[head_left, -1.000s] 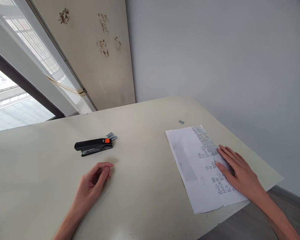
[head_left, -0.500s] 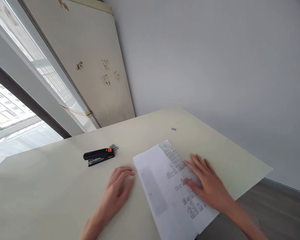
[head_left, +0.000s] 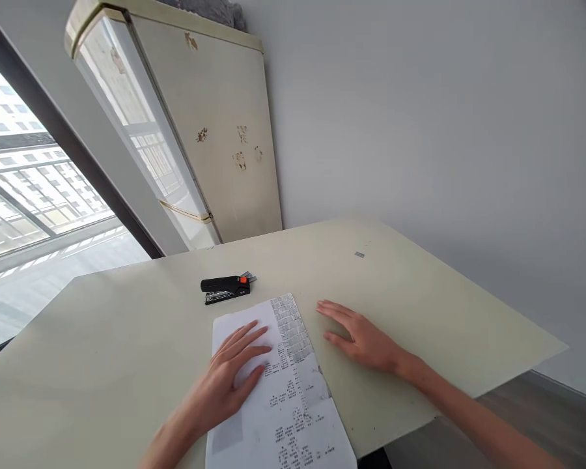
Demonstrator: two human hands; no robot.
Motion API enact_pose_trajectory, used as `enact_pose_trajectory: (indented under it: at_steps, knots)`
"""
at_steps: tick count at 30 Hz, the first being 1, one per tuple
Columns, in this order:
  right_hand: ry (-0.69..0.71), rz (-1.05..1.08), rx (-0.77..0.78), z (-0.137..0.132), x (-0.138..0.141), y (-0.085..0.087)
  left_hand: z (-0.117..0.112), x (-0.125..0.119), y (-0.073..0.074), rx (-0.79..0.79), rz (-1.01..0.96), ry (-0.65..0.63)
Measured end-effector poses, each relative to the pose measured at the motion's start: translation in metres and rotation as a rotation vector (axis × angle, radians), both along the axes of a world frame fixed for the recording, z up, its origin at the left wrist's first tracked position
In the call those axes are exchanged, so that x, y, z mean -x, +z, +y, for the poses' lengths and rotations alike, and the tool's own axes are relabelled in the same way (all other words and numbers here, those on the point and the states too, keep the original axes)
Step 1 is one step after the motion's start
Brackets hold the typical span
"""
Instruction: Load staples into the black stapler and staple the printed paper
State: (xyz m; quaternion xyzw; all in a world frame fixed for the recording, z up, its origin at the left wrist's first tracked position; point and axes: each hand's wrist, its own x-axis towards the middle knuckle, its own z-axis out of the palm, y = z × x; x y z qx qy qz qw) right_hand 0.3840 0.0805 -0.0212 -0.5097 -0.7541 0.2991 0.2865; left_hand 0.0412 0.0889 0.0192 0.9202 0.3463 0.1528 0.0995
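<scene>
A printed sheet of paper point(head_left: 288, 397) lies on the pale table point(head_left: 444, 306) in front of me, reaching to the near edge. My left hand point(head_left: 234, 371) rests flat on the sheet's left half, fingers spread. My right hand point(head_left: 361, 335) lies flat on the bare table just right of the sheet, fingers stretched out, holding nothing. A black stapler with an orange tab point(head_left: 224, 288) lies beyond the sheet's top edge, with a few loose staple strips point(head_left: 249, 278) at its right end.
A small grey staple strip point(head_left: 359, 255) lies alone at the far right of the table. A worn beige fridge point(head_left: 215, 130) stands behind the table against the grey wall. A large window point(head_left: 24, 195) fills the left side.
The sheet has slid left across the table to the middle. My left hand has come onto it. My right hand has come off it onto the table.
</scene>
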Motion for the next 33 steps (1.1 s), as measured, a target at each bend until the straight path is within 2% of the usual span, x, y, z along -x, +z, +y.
enact_pose_trajectory:
  at_steps: [3,6,8,10,15,17,20,25,29,33]
  knots:
    - [-0.007,0.056,-0.083,0.038,0.018,-0.002,-0.003,-0.028,-0.004,-0.006,-0.011,0.009]
    - [-0.013,0.082,-0.136,0.078,0.037,-0.004,-0.002,-0.058,-0.017,-0.009,0.062,0.000]
    - [-0.027,0.091,-0.149,0.096,0.046,-0.007,-0.001,-0.064,-0.025,-0.010,0.115,0.005]
    - [-0.045,0.101,-0.154,0.104,0.051,-0.012,-0.002,-0.055,-0.027,-0.016,0.154,0.013]
    - [-0.043,0.115,-0.138,0.099,0.050,-0.019,-0.004,-0.005,-0.016,-0.041,0.192,0.012]
    - [-0.042,0.115,-0.127,0.097,0.049,-0.020,0.000,0.004,-0.012,-0.060,0.178,0.024]
    - [-0.053,0.111,-0.118,0.097,0.050,-0.019,0.011,-0.002,-0.013,-0.094,0.118,0.086]
    - [-0.069,0.097,-0.105,0.096,0.051,-0.014,0.022,-0.023,-0.026,-0.102,0.132,0.130]
    - [-0.063,0.080,-0.097,0.094,0.051,-0.012,0.024,-0.021,-0.033,-0.114,0.159,0.178]
    - [-0.064,0.078,-0.092,0.093,0.050,-0.011,0.023,-0.013,-0.034,-0.109,0.184,0.213]
